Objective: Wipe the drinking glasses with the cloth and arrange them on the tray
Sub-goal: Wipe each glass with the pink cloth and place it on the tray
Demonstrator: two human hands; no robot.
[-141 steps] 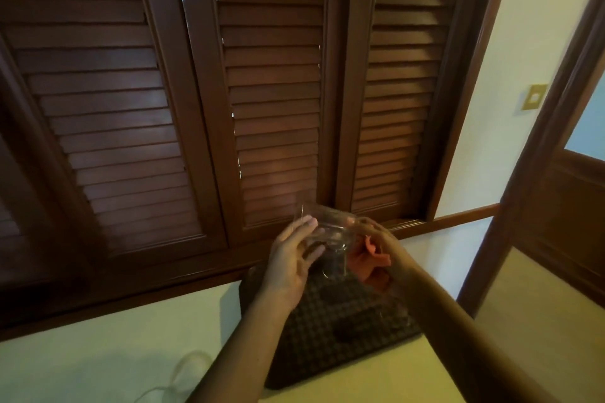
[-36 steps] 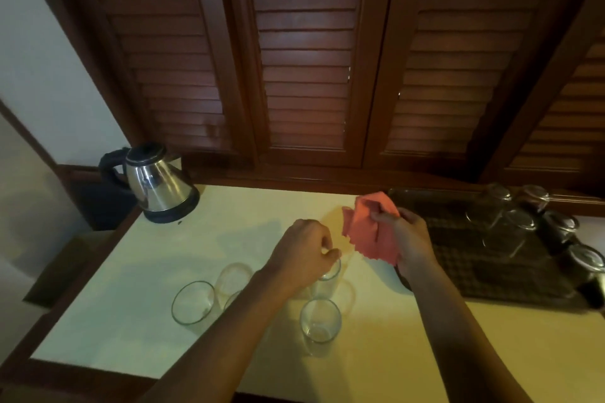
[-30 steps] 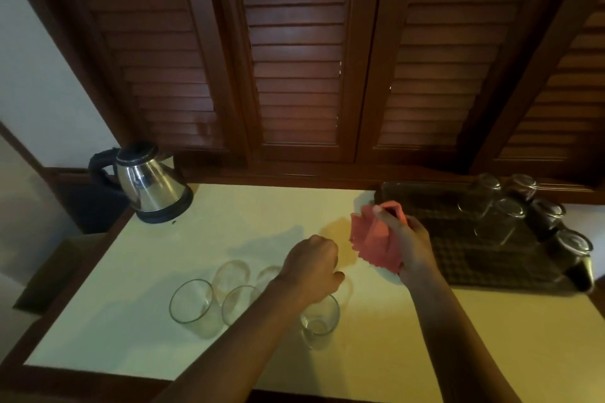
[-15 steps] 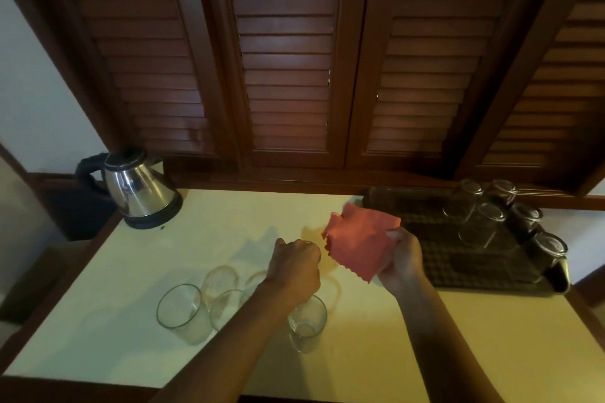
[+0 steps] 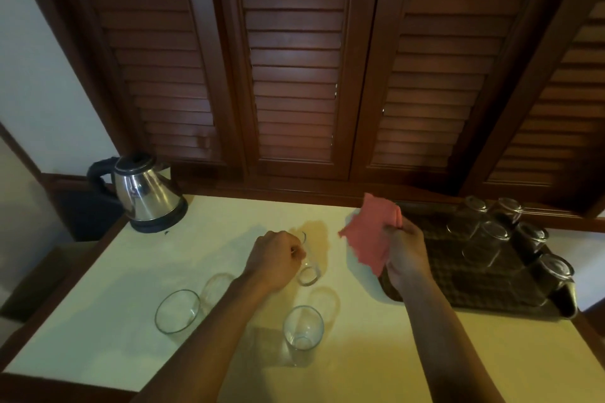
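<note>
My left hand (image 5: 276, 258) grips a clear drinking glass (image 5: 308, 268) above the cream tabletop (image 5: 124, 271), its base showing below my fingers. My right hand (image 5: 406, 253) holds up a pink cloth (image 5: 370, 234) just right of that glass. More clear glasses stand upright on the table: one at the front (image 5: 302, 334), one at the left (image 5: 176, 311) and another (image 5: 217, 286) partly behind my left forearm. A dark woven tray (image 5: 458, 285) at the right holds several glasses upside down (image 5: 484, 242).
A steel electric kettle (image 5: 144, 193) with a black handle stands at the table's back left corner. Dark wooden louvred shutters (image 5: 294, 75) rise behind the table. The table's wooden edge (image 5: 62, 386) runs along the front and left.
My left hand has lifted one glass off the table toward the cloth. My right hand has raised the cloth, which hangs looser. The view has shifted a little.
</note>
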